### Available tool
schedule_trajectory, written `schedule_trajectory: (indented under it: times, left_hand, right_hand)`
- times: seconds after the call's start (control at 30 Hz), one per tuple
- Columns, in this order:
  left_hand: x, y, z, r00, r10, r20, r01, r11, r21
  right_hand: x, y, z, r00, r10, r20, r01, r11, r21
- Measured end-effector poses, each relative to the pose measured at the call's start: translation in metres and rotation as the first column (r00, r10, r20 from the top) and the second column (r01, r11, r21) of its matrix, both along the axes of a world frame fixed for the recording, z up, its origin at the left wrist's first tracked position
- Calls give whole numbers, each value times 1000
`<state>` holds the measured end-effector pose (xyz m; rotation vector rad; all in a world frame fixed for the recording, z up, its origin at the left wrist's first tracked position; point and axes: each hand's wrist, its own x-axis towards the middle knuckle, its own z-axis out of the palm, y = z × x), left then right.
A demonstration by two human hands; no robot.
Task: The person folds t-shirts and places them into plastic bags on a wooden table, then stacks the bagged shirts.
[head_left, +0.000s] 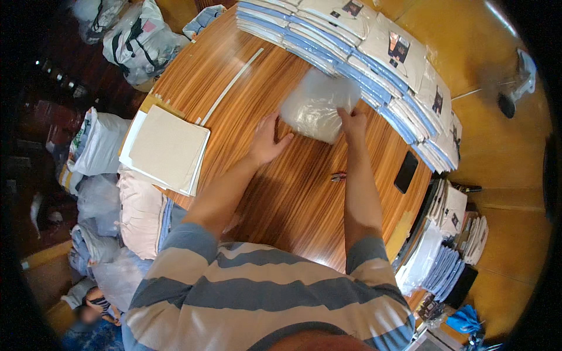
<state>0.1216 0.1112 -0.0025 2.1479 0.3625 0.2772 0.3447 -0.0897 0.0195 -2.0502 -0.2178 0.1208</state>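
Observation:
A clear, shiny plastic bag [313, 108] is held above the wooden table, just short of the stacked garments. It is slightly blurred, and I cannot tell whether anything is inside. My right hand [353, 123] pinches the bag's right edge between thumb and fingers. At the bag's left side, my left hand [269, 141] has its thumb and fingers apart, close to the edge without gripping it. Beside my right forearm lies a small red-handled tool [338, 176], perhaps thread snips.
Bagged folded shirts [383, 50] stand in stacks along the table's far right edge. Beige cardboard sheets [167, 146] and a pale strip [231, 85] lie left; a black phone [406, 172] lies right. Filled plastic sacks [143, 44] crowd the left. Another person [96, 310] is at lower left.

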Motion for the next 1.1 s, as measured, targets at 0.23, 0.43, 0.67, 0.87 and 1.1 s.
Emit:
schedule_trajectory:
  times: [0.23,0.43,0.67,0.87,1.1]
  left_hand:
    - [-22,34,-1,932,162,326,136,674,-726]
    - [-87,110,121,704,-391,593,697,538,-473]
    - [-200,90,130,767,-603,219,556,454,-696]
    - [-302,73,73,961,-238,142,182,155,-971]
    - [-405,91,52,993,52,-106,-116,583,-804]
  right_hand:
    - [-100,-4,157,903,419,97,-402,903,-153]
    - [-232,-3,317,762,610,-217,-645,747,-165]
    - [-290,49,328,614,667,-423,-789,542,-291]
    - [-286,44,214,673,424,-605,-264,903,339]
    - [-379,49,55,549,586,-596,-232,792,565]
